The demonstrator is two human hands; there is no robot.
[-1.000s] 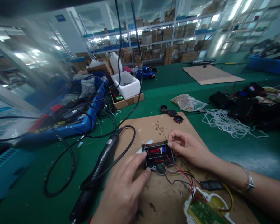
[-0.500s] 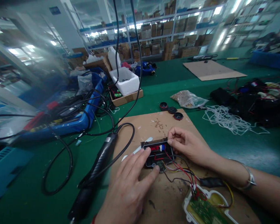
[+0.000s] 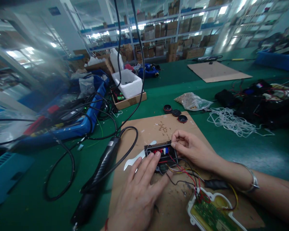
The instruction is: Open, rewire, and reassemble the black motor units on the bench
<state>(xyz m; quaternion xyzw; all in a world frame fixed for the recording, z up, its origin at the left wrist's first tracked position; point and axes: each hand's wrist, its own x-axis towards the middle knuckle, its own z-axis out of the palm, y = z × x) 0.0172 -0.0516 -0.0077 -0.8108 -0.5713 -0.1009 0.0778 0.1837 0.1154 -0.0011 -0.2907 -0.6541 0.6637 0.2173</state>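
Black rectangular housing [image 3: 161,157] on a cardboard sheet [image 3: 144,128], long axis running left to right with a slight tilt, close to the sheet's middle. Interior partly hidden by fingers; red display [image 3: 157,150] hard to make out. Left hand [image 3: 139,195] open, fingers spread across the housing's near side, no grip visible. Right hand [image 3: 194,150] closed to a pinch at the housing's right end, exact hold hidden. Wires [image 3: 183,173] running near and right to a green circuit board [image 3: 210,213], cut off by the frame's lower edge. White pry tool [image 3: 137,157] just left of the housing, partly under left fingers. Electric screwdriver [image 3: 104,163] farther left.

Silver bangle [image 3: 253,183] — right wrist, red cord [image 3: 106,224] — left
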